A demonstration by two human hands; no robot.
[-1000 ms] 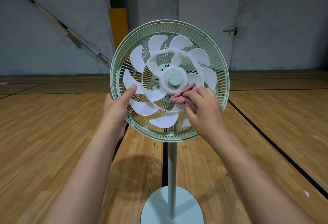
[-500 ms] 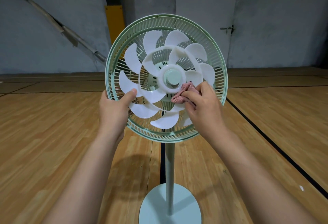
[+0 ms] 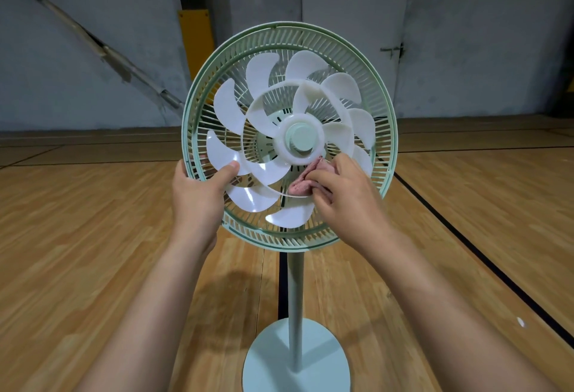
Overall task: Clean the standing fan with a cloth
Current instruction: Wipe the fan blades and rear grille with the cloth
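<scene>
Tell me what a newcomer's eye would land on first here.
The standing fan fills the centre, its white blades bare inside a pale green cage. Just below the hub, the right hand pinches a pink cloth against the blades. The left hand grips the cage's lower left rim, thumb resting on a blade.

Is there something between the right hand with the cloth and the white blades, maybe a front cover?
Nothing visible. The fan has no front cover; the right hand holds the pink cloth against the blades just below the hub. The left hand grips the rim aside.
</scene>
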